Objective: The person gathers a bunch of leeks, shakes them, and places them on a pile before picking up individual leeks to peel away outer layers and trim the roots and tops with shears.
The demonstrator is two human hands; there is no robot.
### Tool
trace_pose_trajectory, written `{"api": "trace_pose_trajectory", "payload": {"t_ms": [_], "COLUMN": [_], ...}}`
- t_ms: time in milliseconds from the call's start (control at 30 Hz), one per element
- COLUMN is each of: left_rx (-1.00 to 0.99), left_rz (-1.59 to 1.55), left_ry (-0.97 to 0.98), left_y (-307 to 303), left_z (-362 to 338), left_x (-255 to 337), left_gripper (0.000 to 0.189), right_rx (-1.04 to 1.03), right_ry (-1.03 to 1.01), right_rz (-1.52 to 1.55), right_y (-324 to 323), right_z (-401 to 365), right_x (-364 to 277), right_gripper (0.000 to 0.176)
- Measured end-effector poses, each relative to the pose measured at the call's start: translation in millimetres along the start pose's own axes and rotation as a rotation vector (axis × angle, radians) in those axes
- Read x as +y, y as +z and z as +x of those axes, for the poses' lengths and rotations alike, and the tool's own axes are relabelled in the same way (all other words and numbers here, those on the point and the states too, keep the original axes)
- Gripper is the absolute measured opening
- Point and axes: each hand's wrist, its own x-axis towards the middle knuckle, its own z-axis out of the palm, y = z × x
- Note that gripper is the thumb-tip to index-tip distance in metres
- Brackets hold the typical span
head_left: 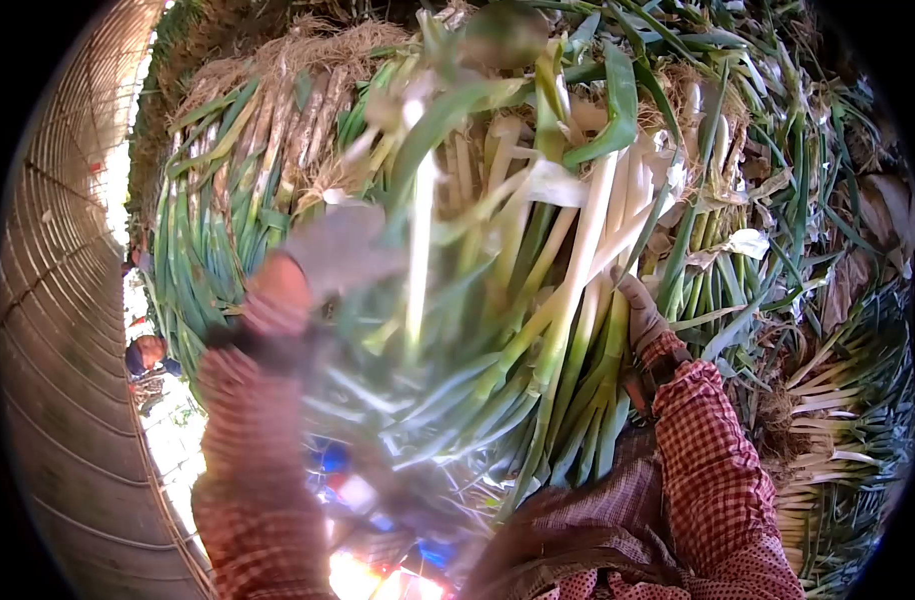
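Red checked sleeves point(718, 470) reach forward. The gloved right hand point(643, 315) clasps a green onion bundle point(568, 300); the blurred left hand point(323, 255) meets it, grip unclear.

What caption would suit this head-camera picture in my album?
In checked sleeves, the left hand, blurred, and the right hand rest on a bundle of leeks before a leek pile.

No writing, label, brand, number or sign could be read anywhere in the view. The bundle of green onions point(538, 330) carried no tag or band with print. The coloured objects point(358, 490) below the bundle, at its left, were too blurred to show any lettering.
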Motion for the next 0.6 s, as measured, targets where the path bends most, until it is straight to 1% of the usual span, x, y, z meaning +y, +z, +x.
{"api": "trace_pose_trajectory", "payload": {"t_ms": [33, 67, 100, 133, 167, 200, 233, 267, 300, 333, 367, 400, 433, 467, 500, 533, 567, 600], "left_rx": [0.043, 0.075, 0.118, 0.182, 0.264, 0.393, 0.542, 0.719, 0.905, 1.079, 1.221, 1.285, 1.255, 1.016, 1.120, 1.000, 0.766, 0.995], "left_rz": [-0.078, 0.047, 0.174, 0.298, 0.364, 0.421, 0.428, 0.388, 0.299, 0.199, 0.076, -0.056, -0.172, -0.223, -0.224, -0.256, -0.642, -0.764], "left_ry": [0.124, 0.215, 0.304, 0.377, 0.398, 0.364, 0.298, 0.223, 0.153, 0.094, 0.054, 0.019, -0.043, -0.144, -0.275, -0.314, -0.405, -0.426], "left_y": [-20, -48, -75, -95, -104, -117, -124, -127, -126, -122, -112, -90, -54, -1, 65, 114, 169, 196], "left_z": [4, 7, 11, 14, 18, 20, 20, 19, 16, 15, 12, 13, 16, 27, 33, 24, 25, 11], "left_x": [-5, -1, 4, 13, 17, 25, 29, 31, 30, 26, 18, 3, -18, -54, -78, -85, -111, -92], "left_gripper": [0.044, 0.042, 0.040, 0.040, 0.040, 0.039, 0.040, 0.040, 0.040, 0.041, 0.042, 0.043, 0.045, 0.045, 0.054, 0.053, 0.042, 0.044], "right_rx": [-0.026, -0.052, -0.034, -0.114, -0.070, -0.027, -0.163, -0.109, -0.114, -0.119, -0.141, -0.164, -0.181, -0.126, -0.068, -0.008, 0.052, 0.026], "right_ry": [-0.011, -0.019, -0.046, -0.066, -0.074, -0.076, -0.001, -0.044, -0.026, -0.002, -0.007, -0.015, -0.024, -0.012, 0.000, 0.016, -0.007, -0.032], "right_rz": [0.030, 0.062, 0.058, 0.062, 0.017, -0.029, 0.118, 0.069, 0.038, 0.014, 0.056, 0.100, 0.143, 0.116, 0.086, 0.048, 0.048, 0.035], "right_y": [5, 9, 8, 4, 8, 13, 16, 18, 4, 3, 6, 9, 15, 12, 7, 2, -3, 3], "right_z": [-4, -7, -6, -10, -13, -17, -22, -24, -13, -13, -14, -16, -21, -19, -15, -10, -3, -8], "right_x": [-3, -4, -3, -3, -6, -9, -11, -13, -8, -8, -6, -6, -10, -10, -7, -3, 4, -1], "right_gripper": [0.050, 0.049, 0.048, 0.051, 0.053, 0.055, 0.059, 0.060, 0.059, 0.059, 0.059, 0.059, 0.059, 0.060, 0.061, 0.061, 0.064, 0.065]}}
